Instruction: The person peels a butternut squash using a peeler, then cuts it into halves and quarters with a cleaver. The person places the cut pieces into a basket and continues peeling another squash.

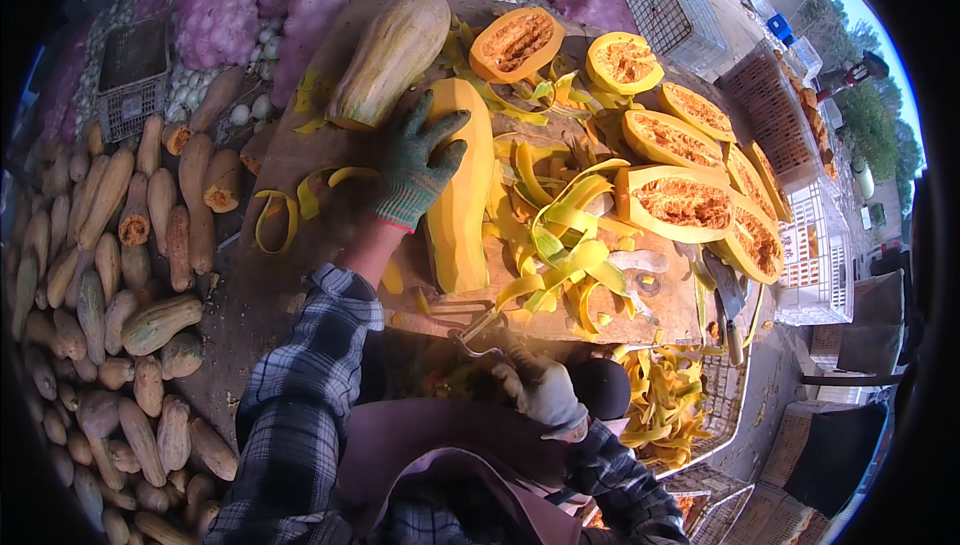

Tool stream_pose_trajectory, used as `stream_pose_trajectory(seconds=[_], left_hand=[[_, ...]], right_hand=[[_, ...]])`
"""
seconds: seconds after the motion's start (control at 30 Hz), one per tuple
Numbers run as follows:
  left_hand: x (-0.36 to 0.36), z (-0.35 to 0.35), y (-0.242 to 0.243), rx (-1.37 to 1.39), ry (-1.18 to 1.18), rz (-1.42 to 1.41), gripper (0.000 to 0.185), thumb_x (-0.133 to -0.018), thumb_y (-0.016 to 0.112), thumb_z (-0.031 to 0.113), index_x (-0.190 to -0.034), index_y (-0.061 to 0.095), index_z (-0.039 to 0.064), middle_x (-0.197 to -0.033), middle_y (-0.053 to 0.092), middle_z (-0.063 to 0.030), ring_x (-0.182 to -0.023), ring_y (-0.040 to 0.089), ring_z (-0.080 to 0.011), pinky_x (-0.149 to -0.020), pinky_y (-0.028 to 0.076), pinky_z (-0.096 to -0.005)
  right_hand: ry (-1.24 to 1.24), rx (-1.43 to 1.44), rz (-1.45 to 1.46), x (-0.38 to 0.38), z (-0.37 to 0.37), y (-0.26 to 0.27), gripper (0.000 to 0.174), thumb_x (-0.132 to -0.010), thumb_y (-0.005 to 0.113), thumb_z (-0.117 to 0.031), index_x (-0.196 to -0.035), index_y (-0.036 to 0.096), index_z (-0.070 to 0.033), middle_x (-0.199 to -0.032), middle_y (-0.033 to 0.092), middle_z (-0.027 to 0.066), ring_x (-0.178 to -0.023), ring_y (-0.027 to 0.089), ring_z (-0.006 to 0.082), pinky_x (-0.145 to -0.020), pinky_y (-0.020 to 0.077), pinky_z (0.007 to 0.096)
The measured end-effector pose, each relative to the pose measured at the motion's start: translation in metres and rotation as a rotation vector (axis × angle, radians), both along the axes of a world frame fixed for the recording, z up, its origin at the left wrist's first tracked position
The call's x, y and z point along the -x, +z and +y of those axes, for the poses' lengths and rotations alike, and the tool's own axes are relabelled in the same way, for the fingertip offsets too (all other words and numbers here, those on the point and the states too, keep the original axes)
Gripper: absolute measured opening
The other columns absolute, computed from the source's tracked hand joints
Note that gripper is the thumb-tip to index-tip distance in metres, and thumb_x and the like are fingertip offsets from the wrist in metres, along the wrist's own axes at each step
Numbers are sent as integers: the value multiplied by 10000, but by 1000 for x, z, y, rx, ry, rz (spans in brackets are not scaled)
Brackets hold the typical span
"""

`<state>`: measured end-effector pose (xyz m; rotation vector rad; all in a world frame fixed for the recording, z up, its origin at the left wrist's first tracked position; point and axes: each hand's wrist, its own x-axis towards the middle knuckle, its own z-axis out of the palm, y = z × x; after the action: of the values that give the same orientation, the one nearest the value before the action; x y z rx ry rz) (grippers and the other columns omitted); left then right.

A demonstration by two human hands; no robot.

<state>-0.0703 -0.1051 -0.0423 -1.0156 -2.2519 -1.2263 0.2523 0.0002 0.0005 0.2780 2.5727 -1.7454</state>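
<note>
My left hand [421, 158], in a green knit glove, lies with fingers spread against a peeled yellow squash [461, 237] on a wooden board [300, 147]. My right hand [544, 392], in a pale glove, grips a metal-framed peeler [480, 333] near the board's front edge, just below the squash's near end. An unpeeled tan squash [394, 57] lies beyond my left hand. Curled yellow-green peels [574, 233] are heaped right of the peeled squash. Several cut squash halves [679, 203] sit farther right, most showing orange fibrous insides.
A knife [727, 293] lies at the board's right edge. Below it stands a crate [727, 410] of peels [660, 402]. Unpeeled squashes [161, 323] cover the ground at left. Pink net sacks [217, 8] and white plastic crates [814, 260] stand around the board.
</note>
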Motion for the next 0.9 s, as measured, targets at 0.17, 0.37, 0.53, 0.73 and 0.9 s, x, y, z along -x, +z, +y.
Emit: stream_pose_trajectory(seconds=[0.17, 0.37, 0.53, 0.73, 0.9], left_hand=[[-6, 3, 25, 230, 124, -112, 544, -791, 767, 364, -1284, 627, 181, -1474, 397, -232, -1350, 396, -400, -1127, 346, -458], [-31, 34, 34, 332, 380, -50, 686, -676, 846, 384, -1258, 563, 155, -1432, 416, -217, -1327, 400, -390, -1101, 370, -465], [-13, 11, 4, 22, 190, -202, 714, -680, 852, 319, -1269, 520, 92, -1424, 412, -236, -1338, 387, -394, -1128, 331, -453], [-40, -37, -10, -281, 132, -364, 642, -905, 696, 265, -1434, 411, 36, -1420, 495, -180, -1290, 495, -291, -1083, 398, -367], [-130, -45, -20, 3, 386, -573, 768, -910, 656, 383, -1487, 332, -6, -1479, 422, -238, -1353, 431, -369, -1124, 345, -415]], right_hand=[[-168, -296, 141, -28, 5, -25, 607, -845, 729, -218, -1402, 531, -86, -827, 664, 189, -704, 679, 327, -640, 547, 377], [-126, -545, 30, 25, 0, -29, 674, -853, 726, -255, -1464, 458, -162, -825, 642, 193, -676, 652, 334, -583, 522, 409], [-130, -367, 225, -33, -20, -38, 689, -844, 729, -200, -1469, 448, -128, -790, 667, 158, -672, 668, 310, -628, 547, 364], [-395, 508, 155, 53, -6, -38, 626, -938, 673, -184, -1461, 395, 16, -888, 672, 13, -798, 596, 74, -703, 494, 234], [-334, 889, -96, 142, -20, -33, 369, -937, 689, -259, -1166, 656, 29, -978, 677, 21, -841, 576, 73, -737, 470, 216]])
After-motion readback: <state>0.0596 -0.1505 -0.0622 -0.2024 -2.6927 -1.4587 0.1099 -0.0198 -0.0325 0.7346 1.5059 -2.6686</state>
